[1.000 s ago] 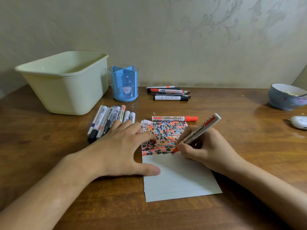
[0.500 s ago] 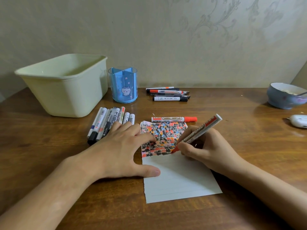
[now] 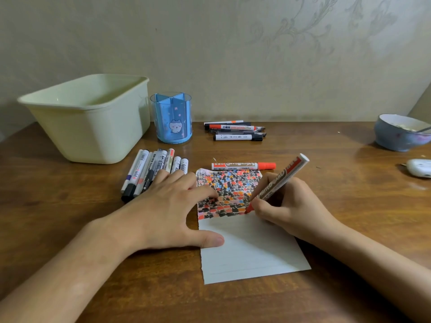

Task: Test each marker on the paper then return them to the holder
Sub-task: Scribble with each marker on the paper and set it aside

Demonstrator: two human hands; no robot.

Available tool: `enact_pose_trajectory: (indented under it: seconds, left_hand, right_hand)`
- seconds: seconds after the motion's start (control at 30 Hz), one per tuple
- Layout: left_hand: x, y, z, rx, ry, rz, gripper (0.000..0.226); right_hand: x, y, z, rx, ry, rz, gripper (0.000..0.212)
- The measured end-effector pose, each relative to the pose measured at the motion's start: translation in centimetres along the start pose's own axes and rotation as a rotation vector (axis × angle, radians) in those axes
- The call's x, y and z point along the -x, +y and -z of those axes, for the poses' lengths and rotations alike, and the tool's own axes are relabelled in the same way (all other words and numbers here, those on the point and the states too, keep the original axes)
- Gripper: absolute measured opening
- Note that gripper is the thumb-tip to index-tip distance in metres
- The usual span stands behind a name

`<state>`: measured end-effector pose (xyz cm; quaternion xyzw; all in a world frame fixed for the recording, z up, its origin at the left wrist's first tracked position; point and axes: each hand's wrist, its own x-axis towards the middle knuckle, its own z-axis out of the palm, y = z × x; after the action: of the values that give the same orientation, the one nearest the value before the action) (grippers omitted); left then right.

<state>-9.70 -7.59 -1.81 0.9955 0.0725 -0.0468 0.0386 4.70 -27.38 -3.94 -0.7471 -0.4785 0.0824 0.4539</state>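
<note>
My right hand (image 3: 288,210) grips an uncapped red whiteboard marker (image 3: 279,181), its tip touching the white paper (image 3: 247,250) at the lower edge of a dense patch of red, black and blue test marks. My left hand (image 3: 168,210) lies flat with spread fingers, pressing the paper's left edge. A capped red marker (image 3: 242,165) lies just beyond the paper. Several markers (image 3: 154,169) lie in a row left of the paper, partly under my fingers. Another group of markers (image 3: 235,131) lies farther back. The blue divided holder (image 3: 172,118) stands behind them with nothing visible in it.
A pale green plastic tub (image 3: 86,117) stands at the back left beside the holder. A blue bowl (image 3: 401,132) with a spoon sits at the far right, with a white object (image 3: 419,167) in front of it. The wall runs close behind the wooden table (image 3: 349,187).
The red marker's tip has shifted slightly along the lower edge of the marked patch. My left hand has stayed pressed on the paper.
</note>
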Motion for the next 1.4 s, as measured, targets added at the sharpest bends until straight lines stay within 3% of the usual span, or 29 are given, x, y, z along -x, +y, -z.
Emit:
enact_pose_trajectory:
  seconds: [0.17,0.33,0.53,0.7,0.83,0.97,1.2,1.3,1.4]
  left_hand:
    - [0.1,0.1,0.0,-0.001,0.003,0.005,0.089]
    - [0.0,0.1,0.1,0.005,-0.009,0.006,0.09]
    - [0.0,0.1,0.1,0.008,-0.025,0.01,0.09]
    - [0.1,0.1,0.2,0.006,-0.027,0.011,0.093]
    - [0.0,0.1,0.2,0.019,-0.021,0.008,0.098]
    - [0.0,0.3,0.3,0.051,-0.011,0.012,0.096]
    - [0.2,0.2,0.0,0.249,0.227,-0.045,0.054]
    - [0.2,0.5,0.2,0.259,0.326,-0.047,0.052]
    - [0.0,0.6,0.4,0.284,0.366,-0.012,0.065]
  right_hand:
    - [0.0,-0.1,-0.1,0.023,-0.039,0.023,0.017]
    - [0.1,0.3,0.1,0.017,-0.016,0.014,0.006]
    - [0.0,0.1,0.0,0.022,-0.045,0.009,0.018]
    - [0.0,0.5,0.5,-0.224,0.0,-0.02,0.009]
    - [-0.2,0.0,1.1,-0.369,0.048,-0.057,0.024]
    - [-0.3,-0.4,1.2,-0.44,0.018,-0.109,0.024]
    - [-0.4,-1.0,1.5,-0.617,0.038,-0.214,0.025]
    - [-0.3,-1.1,2.0,-0.614,0.059,-0.171,0.022]
    - [-0.3,-1.2,2.3,-0.609,0.042,-0.167,0.024]
